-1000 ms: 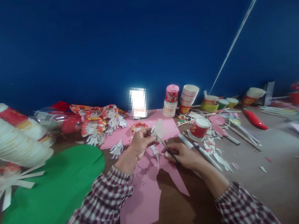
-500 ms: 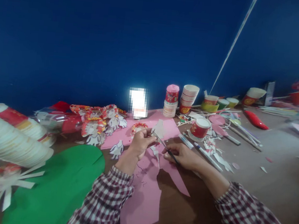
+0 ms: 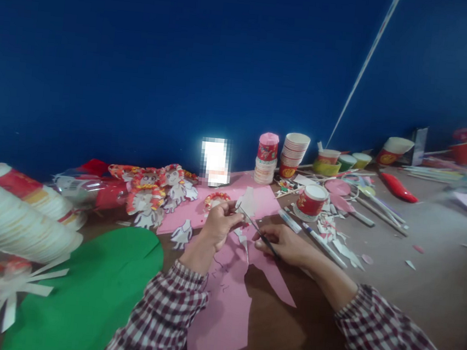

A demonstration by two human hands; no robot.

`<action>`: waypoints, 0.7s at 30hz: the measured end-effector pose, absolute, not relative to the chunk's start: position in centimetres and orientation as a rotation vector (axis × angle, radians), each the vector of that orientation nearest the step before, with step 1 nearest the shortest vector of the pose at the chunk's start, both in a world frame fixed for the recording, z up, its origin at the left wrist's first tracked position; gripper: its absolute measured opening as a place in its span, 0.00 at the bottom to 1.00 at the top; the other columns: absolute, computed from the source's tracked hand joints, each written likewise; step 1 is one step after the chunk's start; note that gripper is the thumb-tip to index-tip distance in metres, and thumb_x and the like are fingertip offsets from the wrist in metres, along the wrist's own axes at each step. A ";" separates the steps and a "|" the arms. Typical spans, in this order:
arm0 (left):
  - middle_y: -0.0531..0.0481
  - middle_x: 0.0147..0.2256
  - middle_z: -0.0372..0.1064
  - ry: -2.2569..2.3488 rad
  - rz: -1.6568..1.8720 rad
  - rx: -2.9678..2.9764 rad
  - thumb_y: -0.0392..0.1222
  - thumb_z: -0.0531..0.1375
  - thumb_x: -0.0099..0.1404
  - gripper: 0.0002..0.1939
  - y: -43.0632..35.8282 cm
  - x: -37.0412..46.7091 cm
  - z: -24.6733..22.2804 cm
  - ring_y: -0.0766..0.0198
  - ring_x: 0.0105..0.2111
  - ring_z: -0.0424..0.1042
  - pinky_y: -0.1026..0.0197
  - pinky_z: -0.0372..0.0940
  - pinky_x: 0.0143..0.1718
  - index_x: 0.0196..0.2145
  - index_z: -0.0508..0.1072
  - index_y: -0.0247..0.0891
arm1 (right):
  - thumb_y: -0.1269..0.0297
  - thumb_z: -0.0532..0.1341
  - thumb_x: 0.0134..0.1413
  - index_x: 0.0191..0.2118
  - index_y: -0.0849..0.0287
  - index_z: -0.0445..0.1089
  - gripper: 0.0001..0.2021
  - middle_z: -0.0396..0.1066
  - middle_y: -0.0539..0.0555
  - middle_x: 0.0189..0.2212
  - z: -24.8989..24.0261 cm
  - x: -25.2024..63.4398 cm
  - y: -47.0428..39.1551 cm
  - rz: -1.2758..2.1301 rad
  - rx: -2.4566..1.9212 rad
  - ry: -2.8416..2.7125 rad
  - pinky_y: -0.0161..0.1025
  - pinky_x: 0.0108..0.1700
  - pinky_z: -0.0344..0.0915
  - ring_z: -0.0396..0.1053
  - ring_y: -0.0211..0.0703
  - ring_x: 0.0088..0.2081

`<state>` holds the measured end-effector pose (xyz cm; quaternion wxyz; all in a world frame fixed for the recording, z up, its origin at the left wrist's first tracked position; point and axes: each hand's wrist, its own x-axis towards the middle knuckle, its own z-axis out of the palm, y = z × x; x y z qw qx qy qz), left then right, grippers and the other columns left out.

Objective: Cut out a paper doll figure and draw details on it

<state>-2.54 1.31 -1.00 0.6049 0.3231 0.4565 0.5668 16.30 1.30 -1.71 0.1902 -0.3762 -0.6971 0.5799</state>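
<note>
My left hand (image 3: 219,222) pinches a small white paper piece (image 3: 248,199) by its left edge, above a pink sheet (image 3: 222,311) with dark pen marks. In my right hand (image 3: 279,241) is a thin dark tool, apparently scissors (image 3: 261,234), whose narrow tip points up and left and meets the white paper. A pointed white scrap (image 3: 242,241) hangs or lies just below the hands. Left of my left wrist lies a white cut-out figure (image 3: 182,234) with dark outlines.
A green sheet (image 3: 94,288) and stacked paper cups (image 3: 18,220) are at the left. Red-and-white cut-outs (image 3: 147,194) lie behind. A red cup (image 3: 312,200), pens (image 3: 326,244) and paper scraps (image 3: 345,252) sit at the right, with a cup stack (image 3: 294,154) near the blue wall.
The dark tool's tip has shifted slightly up and left against the white paper. Both hands are nearly where they were.
</note>
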 end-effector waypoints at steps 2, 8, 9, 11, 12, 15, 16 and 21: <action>0.54 0.26 0.72 1.056 1.314 0.747 0.29 0.67 0.42 0.17 1.3 -2.5 -1.0 0.69 0.25 0.71 0.65 0.69 0.31 0.33 0.74 0.33 | 0.49 0.63 0.49 0.36 0.64 0.70 0.19 0.64 0.47 0.19 -1.8 16.3 1.3 1.624 -1.062 -1.959 0.31 0.23 0.60 0.63 0.35 0.21; 0.53 0.27 0.72 1.061 1.326 0.741 0.30 0.67 0.42 0.17 1.3 -2.4 -1.1 0.70 0.26 0.71 0.65 0.69 0.31 0.34 0.74 0.33 | 0.50 0.63 0.50 0.34 0.65 0.70 0.19 0.62 0.47 0.17 -1.9 16.1 1.3 1.545 -1.062 -1.992 0.31 0.22 0.57 0.61 0.34 0.20; 0.53 0.27 0.72 1.062 1.329 0.740 0.30 0.67 0.42 0.17 1.3 -2.3 -1.1 0.70 0.26 0.71 0.66 0.69 0.31 0.34 0.74 0.33 | 0.50 0.63 0.50 0.34 0.65 0.70 0.19 0.62 0.47 0.17 -1.9 16.1 1.3 1.543 -1.063 -1.985 0.31 0.22 0.56 0.61 0.34 0.20; 0.52 0.28 0.73 1.063 1.336 0.738 0.30 0.68 0.41 0.18 1.3 -2.3 -1.1 0.69 0.26 0.71 0.66 0.69 0.31 0.34 0.74 0.33 | 0.50 0.63 0.50 0.34 0.64 0.70 0.18 0.61 0.46 0.17 -1.9 16.1 1.3 1.545 -1.069 -1.962 0.31 0.22 0.56 0.61 0.34 0.19; 0.52 0.28 0.72 1.065 1.340 0.737 0.30 0.68 0.41 0.18 1.3 -2.2 -1.0 0.69 0.27 0.71 0.66 0.69 0.31 0.33 0.73 0.33 | 0.50 0.63 0.50 0.33 0.64 0.70 0.18 0.61 0.46 0.17 -1.9 16.1 1.2 1.541 -1.071 -1.954 0.31 0.22 0.56 0.60 0.33 0.19; 0.53 0.27 0.72 1.072 1.351 0.730 0.30 0.68 0.41 0.17 1.2 -2.1 -1.0 0.69 0.27 0.71 0.66 0.69 0.31 0.32 0.73 0.34 | 0.51 0.63 0.50 0.32 0.64 0.69 0.17 0.61 0.46 0.18 -1.8 16.0 1.2 1.519 -1.069 -1.947 0.31 0.22 0.55 0.60 0.33 0.20; 0.53 0.27 0.72 1.075 1.354 0.727 0.30 0.68 0.41 0.17 1.2 -2.1 -1.0 0.69 0.27 0.71 0.66 0.69 0.31 0.32 0.73 0.34 | 0.51 0.63 0.50 0.32 0.64 0.70 0.17 0.61 0.46 0.18 -1.8 16.0 1.2 1.510 -1.066 -1.947 0.31 0.22 0.55 0.60 0.33 0.20; 0.52 0.28 0.73 1.084 1.360 0.714 0.30 0.69 0.40 0.19 1.2 -2.0 -0.8 0.68 0.28 0.71 0.64 0.69 0.32 0.33 0.73 0.33 | 0.51 0.63 0.49 0.31 0.63 0.69 0.17 0.59 0.45 0.17 -1.8 15.8 1.2 1.503 -1.060 -1.931 0.31 0.21 0.53 0.58 0.32 0.19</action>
